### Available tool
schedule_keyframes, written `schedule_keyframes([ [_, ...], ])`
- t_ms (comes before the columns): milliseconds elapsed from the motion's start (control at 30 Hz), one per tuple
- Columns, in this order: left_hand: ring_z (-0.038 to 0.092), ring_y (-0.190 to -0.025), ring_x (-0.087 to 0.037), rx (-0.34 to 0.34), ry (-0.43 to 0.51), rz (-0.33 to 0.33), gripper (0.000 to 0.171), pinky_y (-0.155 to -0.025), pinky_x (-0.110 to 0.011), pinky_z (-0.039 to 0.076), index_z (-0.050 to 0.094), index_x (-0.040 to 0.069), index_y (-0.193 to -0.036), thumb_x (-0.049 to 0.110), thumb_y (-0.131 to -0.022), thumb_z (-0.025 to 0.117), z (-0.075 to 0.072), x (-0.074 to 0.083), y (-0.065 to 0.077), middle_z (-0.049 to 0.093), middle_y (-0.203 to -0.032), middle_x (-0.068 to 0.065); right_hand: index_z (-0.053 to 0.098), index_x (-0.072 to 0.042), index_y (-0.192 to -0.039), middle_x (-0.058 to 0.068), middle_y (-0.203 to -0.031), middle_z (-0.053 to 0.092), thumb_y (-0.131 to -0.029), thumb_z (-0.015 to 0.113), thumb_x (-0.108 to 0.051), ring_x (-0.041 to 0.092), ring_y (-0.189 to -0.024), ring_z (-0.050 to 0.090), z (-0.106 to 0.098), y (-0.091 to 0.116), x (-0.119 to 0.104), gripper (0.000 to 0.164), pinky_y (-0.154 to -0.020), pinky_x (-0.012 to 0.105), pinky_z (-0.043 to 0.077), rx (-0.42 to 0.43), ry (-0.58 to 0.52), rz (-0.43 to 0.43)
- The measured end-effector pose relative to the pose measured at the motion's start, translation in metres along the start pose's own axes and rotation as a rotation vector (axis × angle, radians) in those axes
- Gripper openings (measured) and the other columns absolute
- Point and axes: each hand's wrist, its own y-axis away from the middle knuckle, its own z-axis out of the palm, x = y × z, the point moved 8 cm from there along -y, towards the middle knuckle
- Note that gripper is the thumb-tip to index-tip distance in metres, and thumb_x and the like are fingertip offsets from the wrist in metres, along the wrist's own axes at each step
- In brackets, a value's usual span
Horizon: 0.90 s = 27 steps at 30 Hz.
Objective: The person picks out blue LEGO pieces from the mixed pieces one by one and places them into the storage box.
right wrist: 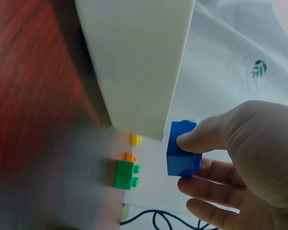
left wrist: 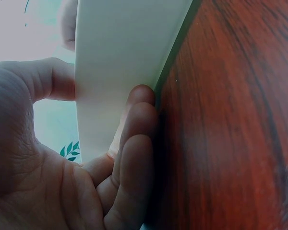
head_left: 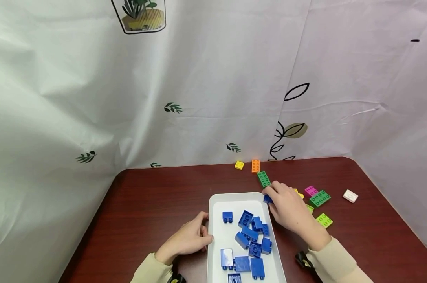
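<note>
A white tray [head_left: 218, 199] lies on the table with several blue toy bricks [head_left: 249, 234] spread inside it. At its left side, my left hand [head_left: 190, 237] grips the edge. The left wrist view shows the thumb at the rim of the tray [left wrist: 120, 48] and curled fingers [left wrist: 137, 158] against the outer wall. My right hand [head_left: 290, 208] is by the tray's far right corner and pinches a blue brick [right wrist: 183, 151] between thumb and fingers. In the right wrist view, this brick is above rim height, just past the corner.
Right of the tray lie a magenta brick [head_left: 311, 191], a green brick [head_left: 319, 198], a lime brick [head_left: 324, 220] and a white brick [head_left: 350, 195]. Beyond the tray are a second green brick [head_left: 264, 179], an orange brick [head_left: 255, 166] and a yellow brick [head_left: 239, 165]. A printed curtain [head_left: 199, 78] hangs behind the table.
</note>
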Motion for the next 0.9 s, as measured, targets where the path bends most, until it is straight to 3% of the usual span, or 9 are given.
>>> schedule_keyframes([
  [267,0.064,-0.055,-0.014,0.000,-0.006,-0.002,0.056,-0.054,-0.026,0.047,0.047,0.007,-0.137,0.018,-0.086,0.067,-0.001,0.000,0.000,0.062,-0.068,0.005,0.069,-0.019,-0.115,-0.001,-0.109,0.065,-0.082,0.087,-0.017,0.015,-0.096,0.062,0.008,0.001,-0.013,0.037,-0.088,0.039,0.060,-0.056,-0.096,-0.002],
  [633,0.063,-0.054,-0.014,0.003,0.000,0.003,0.055,-0.053,-0.026,0.047,0.047,0.007,-0.136,0.017,-0.086,0.067,0.000,0.001,0.000,0.062,-0.067,0.005,0.071,-0.019,-0.113,-0.004,-0.104,0.063,-0.085,0.083,-0.015,0.010,-0.089,0.058,0.016,0.005,-0.025,0.031,-0.083,0.033,0.059,-0.070,-0.108,-0.069],
  [900,0.063,-0.054,-0.014,0.003,-0.001,0.000,0.055,-0.053,-0.026,0.047,0.047,0.007,-0.136,0.017,-0.086,0.068,-0.001,0.001,0.001,0.062,-0.067,0.005,0.071,-0.019,-0.118,-0.002,-0.110,0.063,-0.084,0.085,-0.017,0.014,-0.096,0.062,0.022,0.007,-0.027,0.037,-0.088,0.039,0.058,-0.087,-0.087,-0.075],
])
